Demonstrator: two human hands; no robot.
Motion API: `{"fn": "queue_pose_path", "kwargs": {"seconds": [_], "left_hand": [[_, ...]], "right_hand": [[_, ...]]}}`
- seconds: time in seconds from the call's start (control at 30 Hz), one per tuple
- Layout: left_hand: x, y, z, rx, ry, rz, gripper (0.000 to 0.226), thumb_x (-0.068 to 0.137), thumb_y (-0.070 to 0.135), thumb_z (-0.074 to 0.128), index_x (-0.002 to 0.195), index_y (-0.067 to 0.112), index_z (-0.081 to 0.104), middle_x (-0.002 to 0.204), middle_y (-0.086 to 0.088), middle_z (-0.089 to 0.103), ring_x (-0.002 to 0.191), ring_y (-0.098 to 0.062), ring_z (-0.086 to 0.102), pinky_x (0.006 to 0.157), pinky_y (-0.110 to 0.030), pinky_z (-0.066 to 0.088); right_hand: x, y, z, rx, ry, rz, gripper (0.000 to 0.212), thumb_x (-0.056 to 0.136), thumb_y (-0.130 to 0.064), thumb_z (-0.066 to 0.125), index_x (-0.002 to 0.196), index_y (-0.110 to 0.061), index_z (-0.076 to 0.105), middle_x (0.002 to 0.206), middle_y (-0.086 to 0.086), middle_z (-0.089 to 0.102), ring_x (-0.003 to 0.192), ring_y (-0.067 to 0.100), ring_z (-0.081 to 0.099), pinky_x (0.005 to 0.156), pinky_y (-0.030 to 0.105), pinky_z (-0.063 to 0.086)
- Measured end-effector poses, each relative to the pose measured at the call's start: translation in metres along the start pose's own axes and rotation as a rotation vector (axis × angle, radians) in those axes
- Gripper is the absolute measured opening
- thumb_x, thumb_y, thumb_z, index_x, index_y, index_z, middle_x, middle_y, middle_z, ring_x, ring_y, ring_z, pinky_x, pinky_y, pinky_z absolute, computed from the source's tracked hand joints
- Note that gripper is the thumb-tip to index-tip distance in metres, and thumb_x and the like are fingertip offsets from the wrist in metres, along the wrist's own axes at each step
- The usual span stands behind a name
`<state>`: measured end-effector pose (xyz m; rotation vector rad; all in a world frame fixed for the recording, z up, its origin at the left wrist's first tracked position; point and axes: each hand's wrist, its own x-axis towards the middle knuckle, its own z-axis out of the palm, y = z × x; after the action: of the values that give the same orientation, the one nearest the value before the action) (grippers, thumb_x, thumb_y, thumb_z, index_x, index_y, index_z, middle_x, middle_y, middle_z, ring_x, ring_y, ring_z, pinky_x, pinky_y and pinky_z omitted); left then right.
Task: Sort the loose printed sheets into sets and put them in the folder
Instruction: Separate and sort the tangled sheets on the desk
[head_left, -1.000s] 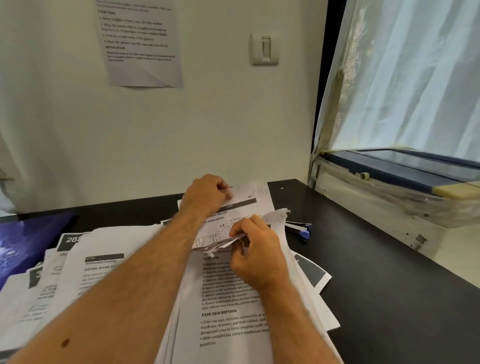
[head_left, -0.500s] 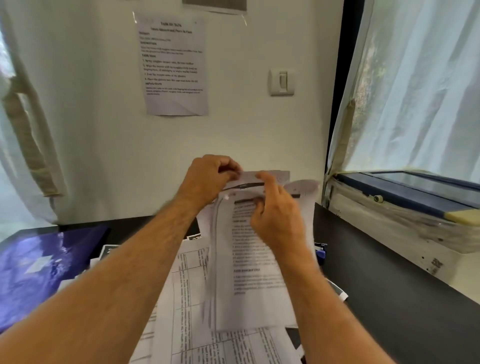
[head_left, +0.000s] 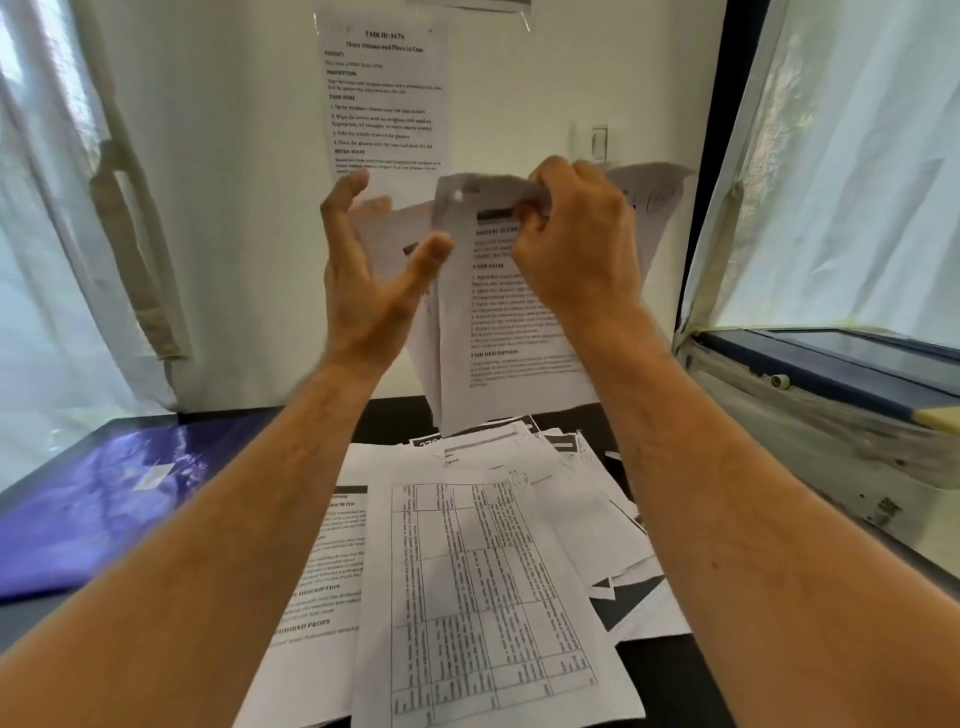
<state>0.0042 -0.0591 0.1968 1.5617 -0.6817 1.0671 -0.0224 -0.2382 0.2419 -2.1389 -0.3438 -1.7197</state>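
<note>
While the right hand (head_left: 574, 244) is pinching a few printed sheets (head_left: 514, 322) up at 12 o'clock, the left hand (head_left: 371, 260) is hanging spread, empty; guessing they're matching a set, purple folder (head_left: 98, 499) next.

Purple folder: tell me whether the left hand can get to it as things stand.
Probably yes. The left hand is open, holding nothing, and the purple folder lies uncovered on its side of the desk; only the right hand grips the raised sheets.

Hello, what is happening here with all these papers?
A person is sorting printed sheets at a dark table. The right hand pinches a few sheets by their top edge and holds them up in the air. The left hand is open beside them, fingers spread, gripping nothing. More loose sheets lie in a messy pile on the table, and a purple folder lies to the left, with no sheets visible in it.
</note>
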Motion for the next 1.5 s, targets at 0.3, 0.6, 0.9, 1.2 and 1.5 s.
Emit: {"fn": "queue_pose_path", "kwargs": {"seconds": [0.3, 0.6, 0.9, 1.2, 1.5], "left_hand": [[0.005, 0.017, -0.038, -0.289, 0.071, -0.308, 0.064, 0.087, 0.012, 0.075, 0.139, 0.010, 0.037, 0.115, -0.004, 0.069, 0.099, -0.019, 0.073, 0.078, -0.037, 0.062], [-0.028, -0.007, -0.075, -0.108, -0.033, -0.487, 0.040, 0.089, -0.003, 0.058, 0.121, 0.020, 0.054, 0.108, -0.002, 0.070, 0.096, -0.018, 0.071, 0.075, -0.036, 0.060], [-0.079, -0.045, -0.104, -0.177, -0.056, -1.009, 0.037, 0.091, -0.010, 0.048, 0.122, 0.011, 0.056, 0.110, -0.015, 0.069, 0.094, -0.030, 0.068, 0.071, -0.040, 0.056], [-0.121, -0.059, -0.116, -0.409, -0.273, -1.336, 0.031, 0.096, 0.007, 0.046, 0.123, 0.004, 0.061, 0.113, -0.019, 0.073, 0.094, -0.034, 0.073, 0.083, -0.049, 0.058], [-0.103, -0.044, -0.108, -0.167, -0.184, -1.031, 0.032, 0.084, -0.002, 0.071, 0.114, 0.008, 0.070, 0.107, -0.013, 0.075, 0.090, -0.029, 0.075, 0.084, -0.050, 0.059]], "right_hand": [[0.017, -0.034, -0.001, 0.233, 0.032, 0.050, 0.005, 0.084, -0.018, 0.065, 0.087, -0.014, 0.067, 0.085, -0.005, 0.065, 0.074, 0.007, 0.055, 0.062, 0.004, 0.037], [-0.047, -0.036, 0.016, 0.412, -0.171, 0.156, 0.077, 0.082, -0.009, 0.073, 0.145, -0.032, 0.035, 0.140, 0.004, 0.035, 0.121, 0.014, 0.044, 0.098, 0.024, 0.048], [-0.134, -0.002, 0.036, 0.671, -0.859, 1.048, 0.026, 0.092, -0.026, 0.070, 0.116, -0.021, 0.065, 0.105, 0.000, 0.076, 0.085, 0.016, 0.074, 0.071, 0.037, 0.061], [-0.177, -0.005, 0.056, 0.760, -0.931, 1.119, 0.023, 0.097, -0.022, 0.063, 0.119, -0.024, 0.062, 0.105, -0.001, 0.076, 0.086, 0.022, 0.076, 0.083, 0.049, 0.061], [-0.147, -0.020, 0.038, 1.120, -0.837, 1.108, 0.035, 0.090, -0.008, 0.069, 0.124, -0.014, 0.063, 0.108, 0.008, 0.076, 0.096, 0.030, 0.074, 0.087, 0.052, 0.059]]}}
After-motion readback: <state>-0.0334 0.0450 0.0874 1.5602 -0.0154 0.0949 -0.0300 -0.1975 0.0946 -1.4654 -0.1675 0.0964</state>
